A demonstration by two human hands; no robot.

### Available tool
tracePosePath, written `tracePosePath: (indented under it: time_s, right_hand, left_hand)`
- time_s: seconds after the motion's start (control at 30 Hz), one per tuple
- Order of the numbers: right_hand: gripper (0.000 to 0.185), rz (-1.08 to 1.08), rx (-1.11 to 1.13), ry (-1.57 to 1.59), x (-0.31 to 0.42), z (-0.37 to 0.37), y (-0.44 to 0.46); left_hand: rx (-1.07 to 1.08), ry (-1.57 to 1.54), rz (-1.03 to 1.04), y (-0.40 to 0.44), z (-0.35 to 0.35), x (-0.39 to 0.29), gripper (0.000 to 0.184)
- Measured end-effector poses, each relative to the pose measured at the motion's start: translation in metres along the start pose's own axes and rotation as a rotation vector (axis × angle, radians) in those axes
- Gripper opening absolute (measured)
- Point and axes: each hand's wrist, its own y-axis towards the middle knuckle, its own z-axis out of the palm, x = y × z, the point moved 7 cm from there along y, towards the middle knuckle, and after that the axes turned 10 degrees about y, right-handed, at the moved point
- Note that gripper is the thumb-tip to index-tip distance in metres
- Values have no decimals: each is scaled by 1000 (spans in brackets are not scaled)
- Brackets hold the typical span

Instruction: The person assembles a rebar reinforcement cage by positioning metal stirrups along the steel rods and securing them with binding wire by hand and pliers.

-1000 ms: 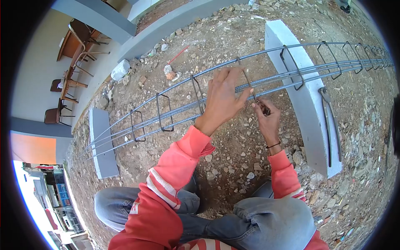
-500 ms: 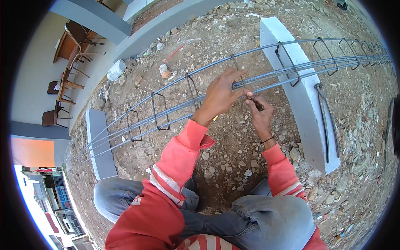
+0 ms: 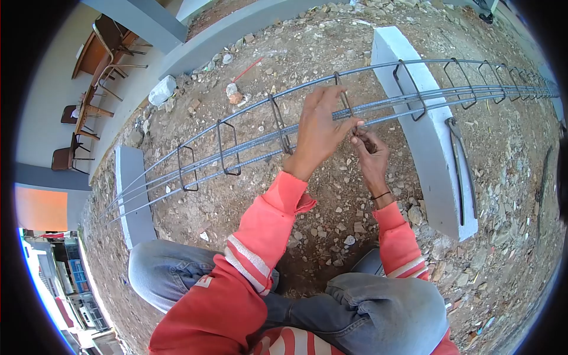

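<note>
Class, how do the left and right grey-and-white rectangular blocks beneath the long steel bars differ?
The left block appears smaller; the right block appears larger. Dark long-handled metal pincers lie on the right block; none show on the left block. Both are grey with a white face, beneath the steel bars.

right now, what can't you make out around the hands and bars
All in the head view:
- Inside of the right hand: hidden by its own curl.
- Palm of the left hand: behind its back.
- Far right end of the steel bars: too small, by the dark rim.
- Person at top right: mostly cut off by the edge.
</note>
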Motion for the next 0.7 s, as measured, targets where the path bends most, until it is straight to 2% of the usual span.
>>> tracePosePath:
  time_s: [0.07,0.1,0.17,0.27,0.4,0.47,0.5,0.57,0.6,0.67,0.7]
  right_hand:
    - [18,-62,-69,-15,6,-8,-11]
    - [18,-63,-73,-18,7,-13,-18]
    - [12,-65,-112,-106,13,-29,-35]
    - [7,-54,-135,-268,-1,-47,-51]
    - [8,-54,-130,-361,15,-32,-59]
    - [10,-298,-22,-579,44,-11,-53]
    - [10,-300,-27,-580,47,-10,-48]
    - [11,-442,-10,-715,60,0,-45]
    - [11,-443,-14,-713,64,4,-45]
    - [9,-124,-11,-656,56,5,-39]
    - [9,-124,-13,-654,58,6,-36]
  left_hand:
    - [75,-4,-277,-7,-13,6,33]
    - [77,-8,-276,-9,-14,5,33]
    - [235,38,-218,-14,-3,2,19]
    - [128,115,-175,-18,-8,-6,14]
    - [206,141,-213,-23,-7,-20,15]
    - [219,97,-193,-29,-2,-25,20]
    - [219,95,-188,-30,-2,-28,20]
    - [262,62,-239,-33,-2,-29,26]
    - [264,63,-236,-34,-2,-28,26]
    - [262,44,-231,-35,-2,-25,30]
    - [263,45,-229,-36,-1,-24,30]
